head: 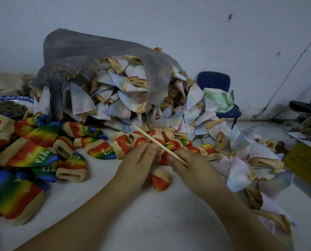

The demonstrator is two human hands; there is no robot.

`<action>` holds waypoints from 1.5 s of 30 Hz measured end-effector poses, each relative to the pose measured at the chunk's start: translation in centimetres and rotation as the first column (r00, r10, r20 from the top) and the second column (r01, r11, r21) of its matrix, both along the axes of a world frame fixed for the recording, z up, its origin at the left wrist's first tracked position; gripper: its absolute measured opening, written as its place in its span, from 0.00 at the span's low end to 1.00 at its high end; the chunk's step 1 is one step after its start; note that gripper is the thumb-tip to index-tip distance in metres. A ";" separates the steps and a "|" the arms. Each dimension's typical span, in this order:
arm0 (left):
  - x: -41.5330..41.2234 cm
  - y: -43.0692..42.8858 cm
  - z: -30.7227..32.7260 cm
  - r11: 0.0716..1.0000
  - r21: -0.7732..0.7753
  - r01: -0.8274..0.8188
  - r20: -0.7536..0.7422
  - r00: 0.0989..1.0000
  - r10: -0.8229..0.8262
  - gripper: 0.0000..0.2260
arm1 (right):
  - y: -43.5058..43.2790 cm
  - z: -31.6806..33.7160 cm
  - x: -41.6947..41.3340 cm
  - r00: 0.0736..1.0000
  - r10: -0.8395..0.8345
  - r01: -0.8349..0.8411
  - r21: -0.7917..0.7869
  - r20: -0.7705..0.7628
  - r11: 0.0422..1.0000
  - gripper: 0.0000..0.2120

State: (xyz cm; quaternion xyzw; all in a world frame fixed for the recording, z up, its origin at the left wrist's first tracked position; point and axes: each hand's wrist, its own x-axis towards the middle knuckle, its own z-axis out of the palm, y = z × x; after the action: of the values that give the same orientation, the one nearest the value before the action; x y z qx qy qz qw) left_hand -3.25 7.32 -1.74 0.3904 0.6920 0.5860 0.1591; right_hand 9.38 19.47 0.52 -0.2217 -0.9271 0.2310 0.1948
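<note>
My right hand (pixel 189 161) grips a thin wooden stick (pixel 151 139) that slants up to the left. My left hand (pixel 142 156) is beside it, its fingers curled at a red and tan cloth piece (pixel 164 157) between the two hands; the grip itself is hidden. Another small red and tan piece (pixel 160 180) lies on the white table (pixel 151 214) just below my hands. Rainbow cloth cones (pixel 33 154) printed "HAPPY" lie spread at the left.
A grey plastic bag (pixel 96 51) spills a heap of pale, inside-out cloth cones (pixel 133 98) at the back and right. A blue chair (pixel 216 82) stands behind the heap. A yellow sheet (pixel 307 165) lies at the right edge, a blue-rimmed dish (pixel 9 99) at far left.
</note>
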 end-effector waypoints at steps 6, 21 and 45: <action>1.1 0.4 -1.0 0.951 -0.308 -0.039 -0.695 0.692 -0.196 0.17 | -0.6 -0.1 0.4 0.995 0.078 -0.078 -0.010 0.068 0.997 0.14; 0.6 -0.1 0.7 0.999 0.022 -0.045 0.039 0.998 0.044 0.24 | -1.4 0.4 -0.4 0.973 0.137 -0.202 -0.405 -0.185 0.892 0.03; 0.0 0.5 1.0 0.920 0.388 0.056 0.538 0.796 -0.275 0.10 | -1.1 0.7 -0.5 0.902 -0.077 -0.201 -0.572 -0.424 0.795 0.05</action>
State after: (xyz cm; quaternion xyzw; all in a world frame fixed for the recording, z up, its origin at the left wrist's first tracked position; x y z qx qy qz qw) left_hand -3.24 7.83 -0.74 0.2738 0.4557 0.7747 0.3423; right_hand 8.85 18.33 1.26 -0.1849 -0.7462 0.5629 0.3037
